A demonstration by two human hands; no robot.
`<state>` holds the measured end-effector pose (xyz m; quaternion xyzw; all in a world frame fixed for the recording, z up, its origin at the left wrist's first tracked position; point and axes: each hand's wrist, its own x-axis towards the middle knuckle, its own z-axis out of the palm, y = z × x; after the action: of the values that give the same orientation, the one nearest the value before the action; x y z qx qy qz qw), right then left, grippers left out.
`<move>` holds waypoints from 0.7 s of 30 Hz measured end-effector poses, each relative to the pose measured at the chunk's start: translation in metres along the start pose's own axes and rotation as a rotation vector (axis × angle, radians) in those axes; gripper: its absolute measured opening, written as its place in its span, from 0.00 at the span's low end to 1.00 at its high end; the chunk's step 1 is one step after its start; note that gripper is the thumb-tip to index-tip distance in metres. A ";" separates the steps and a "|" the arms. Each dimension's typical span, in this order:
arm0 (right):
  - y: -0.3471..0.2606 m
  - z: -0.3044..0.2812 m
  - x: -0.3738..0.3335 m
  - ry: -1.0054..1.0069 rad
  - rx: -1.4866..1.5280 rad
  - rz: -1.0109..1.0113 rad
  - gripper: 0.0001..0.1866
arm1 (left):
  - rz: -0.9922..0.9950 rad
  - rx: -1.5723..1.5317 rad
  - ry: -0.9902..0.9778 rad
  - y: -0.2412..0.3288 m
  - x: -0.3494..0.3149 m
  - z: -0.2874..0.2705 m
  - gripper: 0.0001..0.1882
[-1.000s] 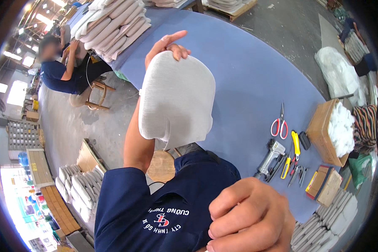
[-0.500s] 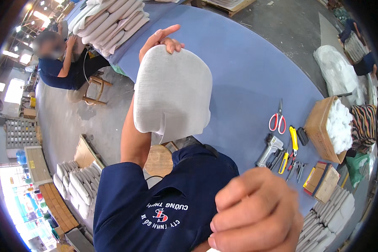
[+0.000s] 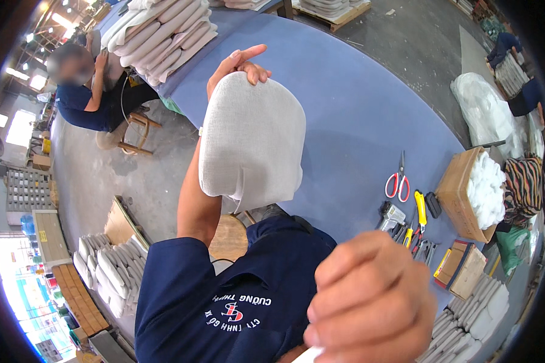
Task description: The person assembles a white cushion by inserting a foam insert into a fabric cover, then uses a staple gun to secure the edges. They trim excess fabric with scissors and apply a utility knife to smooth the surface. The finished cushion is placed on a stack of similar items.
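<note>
My left hand (image 3: 239,65) grips the far edge of a light grey fabric-covered seat cushion (image 3: 254,136), its index finger pointing out past the edge. The cushion is tilted up above the blue table, broad face toward me, with a loose fabric flap (image 3: 241,181) at its near edge. The palm and thumb are hidden behind it. Close to the camera at lower right, my right hand (image 3: 369,296) is closed, fingers curled. A white sliver (image 3: 309,356) shows under its fingertips, cut off by the frame, too little to name.
On the blue table (image 3: 351,121) lie red-handled scissors (image 3: 397,181), a staple gun (image 3: 392,216), a yellow cutter (image 3: 420,209) and pliers. A carton of white stuffing (image 3: 466,187) stands right. Cushion stacks (image 3: 163,36) rise far left; a person (image 3: 82,91) sits beyond.
The cushion and my left hand have shifted slightly right and nearer in the picture. My right hand has risen a little, now covering part of the staple gun; more of the white sliver shows.
</note>
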<state>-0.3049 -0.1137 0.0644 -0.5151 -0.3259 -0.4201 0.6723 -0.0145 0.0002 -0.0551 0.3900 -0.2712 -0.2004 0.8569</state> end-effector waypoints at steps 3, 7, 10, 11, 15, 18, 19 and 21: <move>0.017 0.010 0.004 0.012 0.006 -0.208 0.05 | 0.011 0.024 0.026 -0.001 0.001 0.004 0.25; 0.014 -0.007 -0.003 -0.071 0.089 0.064 0.07 | 0.044 0.021 0.001 0.001 0.001 -0.002 0.26; 0.012 -0.004 -0.007 0.053 0.134 0.162 0.07 | 0.034 0.002 -0.046 -0.005 0.013 0.002 0.26; 0.009 0.004 -0.004 0.075 0.170 0.174 0.06 | 0.034 -0.010 -0.037 -0.003 0.009 -0.007 0.26; 0.005 -0.004 0.010 -0.144 0.314 0.169 0.08 | 0.120 0.132 0.032 0.001 -0.013 0.007 0.27; -0.002 0.019 0.010 0.162 0.251 0.149 0.09 | 0.100 0.138 0.012 0.002 -0.006 0.014 0.27; 0.004 0.027 0.010 0.230 0.248 0.075 0.10 | 0.056 0.098 0.011 0.001 -0.009 0.013 0.27; 0.015 0.037 0.008 0.291 0.247 0.008 0.10 | 0.134 0.136 0.001 0.002 -0.014 0.006 0.27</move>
<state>-0.2883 -0.0778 0.0748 -0.3636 -0.2721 -0.4444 0.7722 -0.0289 0.0058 -0.0546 0.4285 -0.3090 -0.1237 0.8400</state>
